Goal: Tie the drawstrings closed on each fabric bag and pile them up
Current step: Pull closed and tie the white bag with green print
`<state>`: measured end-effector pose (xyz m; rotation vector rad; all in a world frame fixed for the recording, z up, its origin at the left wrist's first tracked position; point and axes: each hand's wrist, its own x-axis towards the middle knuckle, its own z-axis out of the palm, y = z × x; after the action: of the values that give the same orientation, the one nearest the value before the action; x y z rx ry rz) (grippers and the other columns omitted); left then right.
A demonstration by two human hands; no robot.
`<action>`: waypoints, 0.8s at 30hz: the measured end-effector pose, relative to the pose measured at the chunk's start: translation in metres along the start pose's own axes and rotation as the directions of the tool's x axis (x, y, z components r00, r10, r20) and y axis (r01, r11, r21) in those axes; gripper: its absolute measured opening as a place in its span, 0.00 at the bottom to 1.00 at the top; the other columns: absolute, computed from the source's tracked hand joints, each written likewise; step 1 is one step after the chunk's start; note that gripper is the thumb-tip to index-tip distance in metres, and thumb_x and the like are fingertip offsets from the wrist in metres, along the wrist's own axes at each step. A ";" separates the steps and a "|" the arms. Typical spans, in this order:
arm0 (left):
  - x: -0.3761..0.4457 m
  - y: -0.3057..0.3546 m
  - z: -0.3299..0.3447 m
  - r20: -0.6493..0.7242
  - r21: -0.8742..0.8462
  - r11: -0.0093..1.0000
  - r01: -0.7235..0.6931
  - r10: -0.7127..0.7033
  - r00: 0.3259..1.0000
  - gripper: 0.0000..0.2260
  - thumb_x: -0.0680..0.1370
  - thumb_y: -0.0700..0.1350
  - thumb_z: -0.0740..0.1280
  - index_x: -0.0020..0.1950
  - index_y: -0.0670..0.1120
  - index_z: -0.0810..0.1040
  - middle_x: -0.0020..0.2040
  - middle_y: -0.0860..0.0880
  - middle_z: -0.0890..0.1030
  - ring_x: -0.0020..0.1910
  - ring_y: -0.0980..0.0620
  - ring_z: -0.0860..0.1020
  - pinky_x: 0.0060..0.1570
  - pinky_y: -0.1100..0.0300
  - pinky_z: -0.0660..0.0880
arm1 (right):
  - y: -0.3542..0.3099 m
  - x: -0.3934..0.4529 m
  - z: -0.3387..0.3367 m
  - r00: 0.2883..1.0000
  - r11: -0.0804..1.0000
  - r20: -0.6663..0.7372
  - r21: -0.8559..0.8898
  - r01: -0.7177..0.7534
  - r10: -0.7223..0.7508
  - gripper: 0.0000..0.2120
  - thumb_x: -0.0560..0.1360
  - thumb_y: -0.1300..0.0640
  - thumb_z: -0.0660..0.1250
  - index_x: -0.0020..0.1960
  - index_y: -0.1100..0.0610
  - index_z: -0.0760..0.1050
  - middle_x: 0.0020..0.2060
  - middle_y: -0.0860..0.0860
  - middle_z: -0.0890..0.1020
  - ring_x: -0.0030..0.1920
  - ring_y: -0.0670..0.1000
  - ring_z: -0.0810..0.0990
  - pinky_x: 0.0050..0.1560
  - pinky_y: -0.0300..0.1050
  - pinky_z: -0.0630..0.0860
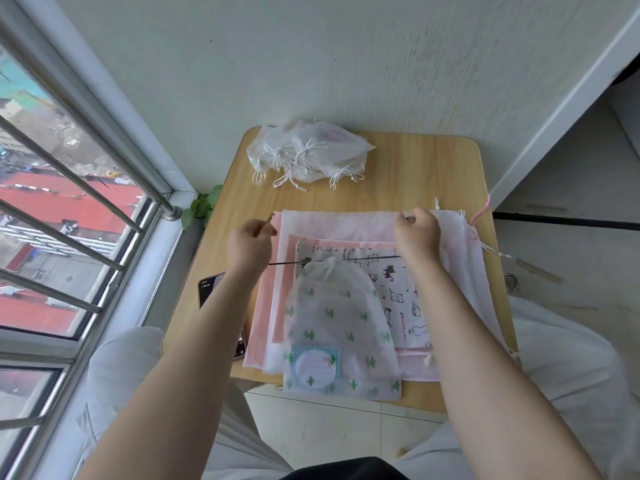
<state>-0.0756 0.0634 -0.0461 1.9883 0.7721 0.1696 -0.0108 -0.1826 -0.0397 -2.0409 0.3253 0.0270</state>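
Head view: both hands, left [250, 244] and right [417, 233], are pinching a taut dark drawstring [372, 258] of the cactus bag [337, 327] lying between them; cat bag [403, 289] lettering is unreadable; tied bags [308, 152] are lying beyond.

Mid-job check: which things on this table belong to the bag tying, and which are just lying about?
Job:
- cactus bag, its drawstring pulled taut by left hand and right hand
- flat bags underneath
- tied white bags piled at the back

Lying about:
- phone
- plant
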 end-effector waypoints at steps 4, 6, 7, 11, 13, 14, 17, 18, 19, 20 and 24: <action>-0.012 -0.002 0.009 0.197 0.413 0.859 -0.303 0.241 0.950 0.10 0.78 0.45 0.63 0.42 0.44 0.82 0.34 0.47 0.79 0.28 0.47 0.72 0.28 0.60 0.65 | 0.004 -0.014 0.015 0.959 0.921 0.159 -0.279 0.272 -0.235 0.12 0.76 0.61 0.59 0.36 0.56 0.61 0.30 0.50 0.70 0.31 0.53 0.65 0.31 0.45 0.59; -0.018 0.002 0.009 0.250 0.552 0.759 -0.346 0.245 0.937 0.12 0.77 0.49 0.64 0.40 0.44 0.82 0.31 0.46 0.77 0.27 0.49 0.69 0.26 0.62 0.62 | 0.002 -0.020 0.017 0.913 0.850 0.292 -0.362 0.383 -0.286 0.09 0.76 0.59 0.60 0.38 0.56 0.64 0.30 0.49 0.72 0.31 0.52 0.68 0.31 0.44 0.61; -0.020 0.004 0.009 0.252 0.587 0.731 -0.348 0.244 0.937 0.13 0.77 0.50 0.64 0.38 0.44 0.81 0.30 0.46 0.76 0.27 0.49 0.68 0.26 0.62 0.61 | 0.000 -0.022 0.017 0.893 0.809 0.345 -0.410 0.421 -0.290 0.09 0.75 0.57 0.61 0.38 0.55 0.64 0.31 0.48 0.73 0.32 0.52 0.70 0.31 0.43 0.63; -0.027 0.016 0.011 0.239 0.625 0.690 -0.365 0.277 0.931 0.18 0.78 0.52 0.61 0.33 0.44 0.75 0.27 0.50 0.68 0.26 0.50 0.65 0.27 0.64 0.58 | -0.006 -0.027 0.020 0.853 0.733 0.488 -0.510 0.450 -0.184 0.11 0.75 0.50 0.61 0.37 0.54 0.71 0.33 0.47 0.76 0.34 0.51 0.72 0.33 0.42 0.66; -0.029 0.021 0.013 0.237 0.510 0.801 -0.312 0.218 0.947 0.17 0.79 0.52 0.61 0.37 0.43 0.79 0.28 0.49 0.72 0.27 0.50 0.67 0.29 0.63 0.61 | -0.009 -0.029 0.020 0.836 0.801 0.531 -0.436 0.410 -0.139 0.14 0.75 0.47 0.62 0.41 0.58 0.76 0.35 0.50 0.78 0.34 0.50 0.73 0.35 0.43 0.67; -0.029 0.024 0.012 0.236 0.380 0.890 -0.252 0.170 0.957 0.16 0.80 0.51 0.62 0.40 0.43 0.81 0.29 0.49 0.73 0.27 0.51 0.68 0.30 0.62 0.63 | -0.011 -0.029 0.019 0.820 0.842 0.558 -0.376 0.386 -0.127 0.14 0.74 0.48 0.63 0.42 0.57 0.78 0.36 0.50 0.78 0.35 0.50 0.73 0.36 0.43 0.68; -0.029 0.043 0.009 0.210 -0.118 0.991 -0.055 0.079 0.974 0.11 0.80 0.48 0.64 0.43 0.46 0.82 0.31 0.49 0.75 0.31 0.51 0.71 0.38 0.57 0.69 | -0.019 -0.033 0.018 0.767 0.920 0.632 -0.228 0.319 -0.109 0.08 0.74 0.51 0.63 0.46 0.47 0.82 0.43 0.44 0.78 0.42 0.46 0.77 0.40 0.40 0.71; -0.032 0.053 0.009 0.206 -0.215 0.976 -0.045 0.090 0.974 0.09 0.80 0.47 0.64 0.44 0.47 0.83 0.32 0.49 0.77 0.34 0.52 0.73 0.41 0.57 0.70 | -0.021 -0.036 0.019 0.755 0.924 0.644 -0.204 0.323 -0.122 0.09 0.73 0.52 0.64 0.49 0.44 0.82 0.47 0.44 0.77 0.45 0.45 0.77 0.43 0.39 0.71; -0.032 0.064 0.008 0.204 -0.277 0.959 -0.056 0.115 0.972 0.08 0.80 0.46 0.64 0.46 0.49 0.83 0.35 0.50 0.79 0.36 0.53 0.75 0.43 0.59 0.71 | -0.022 -0.038 0.022 0.742 0.926 0.656 -0.183 0.329 -0.134 0.10 0.72 0.51 0.65 0.51 0.43 0.82 0.49 0.45 0.75 0.47 0.44 0.77 0.45 0.39 0.71; -0.033 0.075 0.008 0.206 -0.320 0.944 -0.077 0.149 0.967 0.08 0.80 0.46 0.65 0.48 0.49 0.83 0.38 0.52 0.81 0.39 0.55 0.76 0.45 0.62 0.70 | -0.023 -0.039 0.025 0.732 0.928 0.665 -0.163 0.335 -0.147 0.11 0.72 0.50 0.67 0.53 0.43 0.81 0.50 0.45 0.74 0.47 0.43 0.77 0.48 0.39 0.72; -0.026 0.117 0.004 0.244 -0.438 0.892 -0.114 0.240 0.940 0.10 0.80 0.50 0.65 0.58 0.53 0.82 0.53 0.56 0.81 0.54 0.57 0.77 0.53 0.63 0.71 | -0.035 -0.047 0.037 0.726 0.955 0.664 -0.059 0.289 -0.179 0.06 0.70 0.46 0.73 0.42 0.47 0.81 0.38 0.41 0.78 0.39 0.41 0.75 0.43 0.40 0.72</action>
<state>-0.0419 0.0052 0.0533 1.6188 0.3229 0.1313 -0.0435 -0.1248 -0.0193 -2.0695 -0.3971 0.6199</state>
